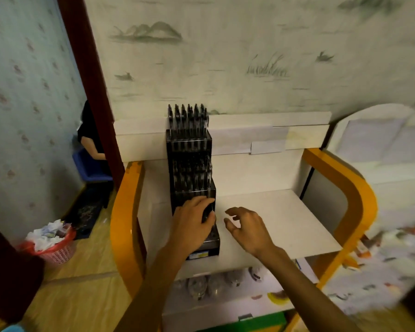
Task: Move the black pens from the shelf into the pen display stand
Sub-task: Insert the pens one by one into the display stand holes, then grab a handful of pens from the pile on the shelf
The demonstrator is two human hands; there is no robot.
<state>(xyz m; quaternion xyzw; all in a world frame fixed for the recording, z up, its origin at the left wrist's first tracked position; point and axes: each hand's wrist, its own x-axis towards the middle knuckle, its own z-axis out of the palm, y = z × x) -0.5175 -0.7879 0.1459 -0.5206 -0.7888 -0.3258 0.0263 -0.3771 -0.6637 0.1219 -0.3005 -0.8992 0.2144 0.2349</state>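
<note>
A black tiered pen display stand stands on the white shelf, at its left side. Several black pens stick up from its top tier, and more fill the middle tiers. My left hand lies over the stand's lower front tier with fingers curled round a dark pen. My right hand hovers just right of the stand above the shelf, fingers loosely spread, holding nothing.
The shelf has orange side frames and a white back panel. A lower shelf holds jars and packages. A red waste basket sits on the floor at left. A person sits on a blue chair beyond the doorway.
</note>
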